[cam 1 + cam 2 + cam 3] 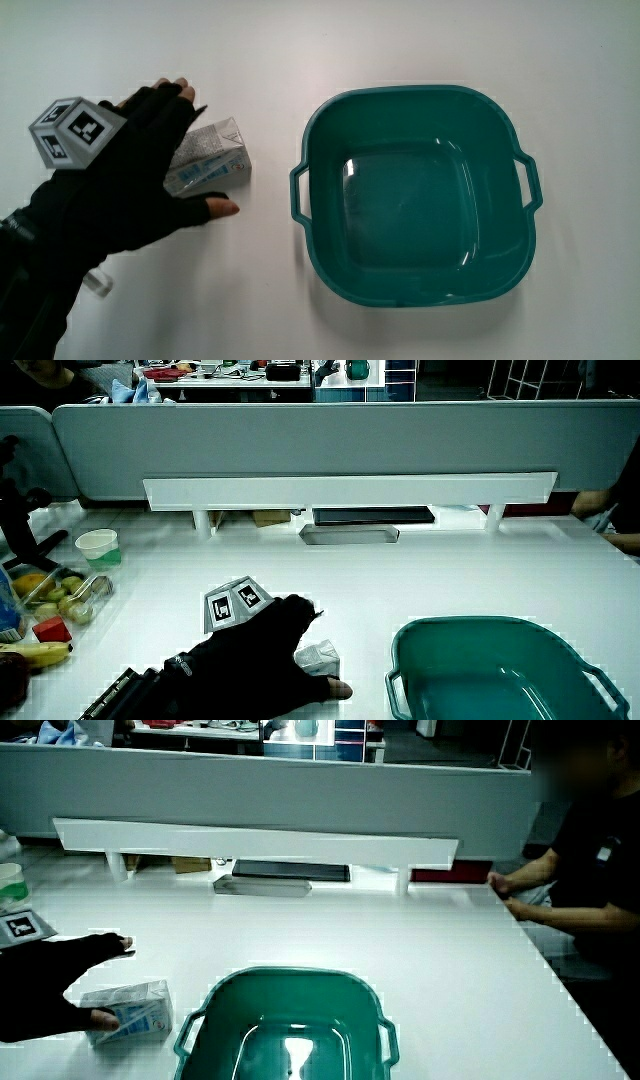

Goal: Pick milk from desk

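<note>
Teal basin (pixel 318 150) stands on the white table (pixel 420 45); beside the basin lies the milk carton (pixel 208 160); the hand (pixel 140 175) has its fingers closed around the carton.

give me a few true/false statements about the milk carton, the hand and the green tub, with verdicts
1. The milk carton lies on the table beside the teal tub. True.
2. The tub holds a second carton. False: nothing lies in it.
3. The hand is over the carton, its fingers and thumb on either side of it. True.
4. The carton is lifted well above the table. False: in a side view it rests on the table.
5. The hand rests on the tub's rim. False: it is at the carton, apart from the tub.
</note>
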The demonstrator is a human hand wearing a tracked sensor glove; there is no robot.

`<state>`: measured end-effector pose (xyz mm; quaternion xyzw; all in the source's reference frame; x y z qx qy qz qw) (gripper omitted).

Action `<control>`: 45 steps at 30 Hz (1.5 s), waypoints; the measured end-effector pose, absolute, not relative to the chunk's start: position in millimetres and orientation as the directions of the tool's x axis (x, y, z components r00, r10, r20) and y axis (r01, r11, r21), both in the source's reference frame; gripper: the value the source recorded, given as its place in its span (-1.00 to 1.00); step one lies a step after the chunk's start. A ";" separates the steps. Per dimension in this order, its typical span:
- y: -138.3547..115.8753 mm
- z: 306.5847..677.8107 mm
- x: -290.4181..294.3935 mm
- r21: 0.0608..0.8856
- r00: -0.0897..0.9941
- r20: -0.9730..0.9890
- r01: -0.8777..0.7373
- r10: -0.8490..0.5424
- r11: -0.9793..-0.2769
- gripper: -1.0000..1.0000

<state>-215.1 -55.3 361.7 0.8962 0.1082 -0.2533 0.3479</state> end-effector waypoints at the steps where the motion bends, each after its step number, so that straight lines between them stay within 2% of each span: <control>1: -57.4 368.6 -219.1 0.582 0.856 -0.517 0.346 -0.006 -0.736 0.00; 3: -61.2 373.8 -221.0 0.603 0.867 -0.497 0.326 -0.024 -0.728 0.00; 4: -61.9 367.9 -216.7 0.620 0.888 -0.455 0.266 -0.061 -0.738 0.00; 13: -75.7 400.2 -224.4 0.686 0.901 -0.415 0.219 -0.126 -0.694 0.00; 26: -79.8 428.7 -230.3 0.753 0.937 -0.315 0.150 -0.151 -0.641 0.00; 35: -80.2 429.8 -230.9 0.737 0.933 -0.334 0.169 -0.136 -0.655 0.00; 45: -81.5 424.4 -233.9 0.679 0.921 -0.372 0.186 -0.114 -0.710 0.36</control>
